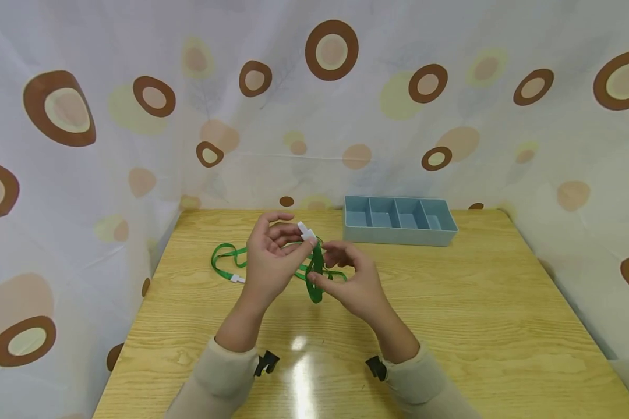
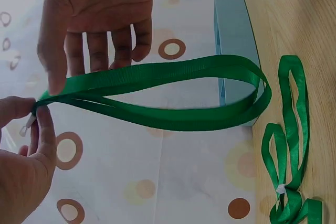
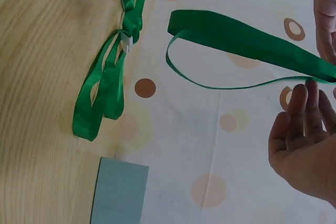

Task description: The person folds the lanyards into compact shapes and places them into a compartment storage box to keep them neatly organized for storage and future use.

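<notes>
In the head view, the left hand [image 1: 272, 259] was grasping one end of a green lanyard [image 1: 318, 257] in a pinch of thumb and fingers, its white clip [image 1: 306, 229] poking out above, all of this to the left of the blue-grey tray [image 1: 398, 235] and nearer the wearer. Gripping the strap at its gathered end probably served to let the rest hang freely as a loop. The right hand [image 1: 353, 279] stood to the front-left of the tray, released rather than clenched, its fingers loosely bent and its thumb at the strap, seemingly to guide the loop. Both forearms slanted inward, bringing the hands together. More green strap [image 1: 222, 272] lay on the wooden table [image 1: 477, 314] to the left of the tray, perhaps left lying because the one lanyard took up both hands. In the left wrist view, the left thumb met a finger at the gathered end, while the hanging loop partly covered the tray; the right palm was bared, with gaps between its fingers and no visible hold, its thumb pointing toward the pinched end. In the right wrist view, the loop hung well apart from the tray; the right fingertips, slack, came up just beside the strap, though whether they touched could not be told, and the frame's edge cut off the left hand.
</notes>
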